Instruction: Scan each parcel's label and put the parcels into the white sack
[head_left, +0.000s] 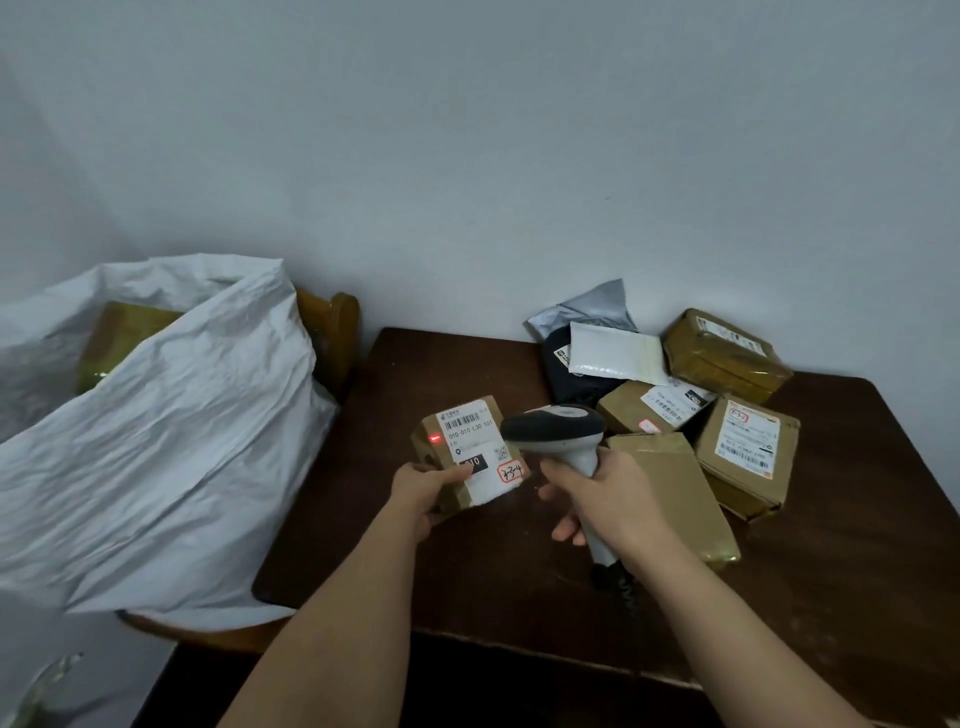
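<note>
Cardboard, small and brown, the parcel (467, 457) sits in the left hand (428, 486), whose fingers curl under its near edge with the thumb pressed on the white label (480, 452); the box is lifted just above the dark wooden tabletop (415, 561). A red dot of light (435, 438) falls on the label's left edge. Just right of that hand, the right hand (608, 499) wraps tightly around the grip of a grey and black scanner (558, 431), its head aimed at the label. Beyond and right of the right hand lies a heap of other parcels (748, 441), brown boxes and a white padded envelope (615, 351), against the wall (467, 156). Well left of the left hand, the white sack (156, 441) stands open on a wooden chair (332, 332), with a brown box (122, 338) visible inside.
</note>
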